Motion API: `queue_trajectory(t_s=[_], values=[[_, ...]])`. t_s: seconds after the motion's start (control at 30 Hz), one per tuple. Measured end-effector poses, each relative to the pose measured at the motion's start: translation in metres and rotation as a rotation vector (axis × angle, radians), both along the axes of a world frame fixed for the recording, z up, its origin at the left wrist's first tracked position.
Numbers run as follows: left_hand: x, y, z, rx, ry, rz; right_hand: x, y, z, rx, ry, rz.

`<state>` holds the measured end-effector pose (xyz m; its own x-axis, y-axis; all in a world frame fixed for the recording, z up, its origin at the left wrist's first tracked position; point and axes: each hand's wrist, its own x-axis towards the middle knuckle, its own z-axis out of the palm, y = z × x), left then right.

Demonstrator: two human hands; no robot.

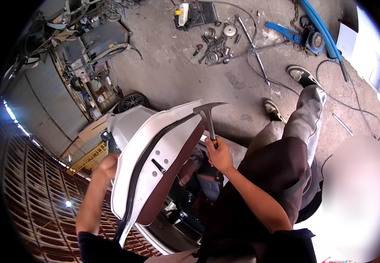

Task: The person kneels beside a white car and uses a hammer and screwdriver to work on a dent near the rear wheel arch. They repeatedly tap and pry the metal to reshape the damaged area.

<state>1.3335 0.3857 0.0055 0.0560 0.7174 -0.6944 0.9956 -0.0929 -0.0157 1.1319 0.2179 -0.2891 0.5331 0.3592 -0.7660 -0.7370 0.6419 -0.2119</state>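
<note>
The white car door [172,147] stands open before the person; the right hand [220,156] grips a hammer [211,124], its head at the door's far end. The left hand [109,165] meets the outer side, its grip hidden. This looks like hammer positioning; striking would call for steadying the door. Farther out, a cross-shaped wrench [253,49] lies on the floor [172,79].
</note>
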Motion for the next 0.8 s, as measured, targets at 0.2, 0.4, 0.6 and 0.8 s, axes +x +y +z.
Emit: queue_trajectory(t_s=[0.2, 0.4, 0.6, 0.8], values=[[-0.023, -0.107, 0.16, 0.081, 0.156, -1.183, -0.073, 0.014, -0.001, -0.519, -0.302, 0.124], [-0.181, -0.138, 0.154, 1.097, 0.066, -2.084, -0.011, 0.009, -0.004, -0.727, -0.383, 0.114], [-0.141, -0.096, 0.125, 1.296, -0.235, -2.069, 0.038, 0.024, -0.048, -0.093, -0.335, -0.084], [0.013, 0.013, 0.119, 1.545, -0.469, -1.924, 0.151, 0.061, -0.05, -0.556, -0.666, 0.055]])
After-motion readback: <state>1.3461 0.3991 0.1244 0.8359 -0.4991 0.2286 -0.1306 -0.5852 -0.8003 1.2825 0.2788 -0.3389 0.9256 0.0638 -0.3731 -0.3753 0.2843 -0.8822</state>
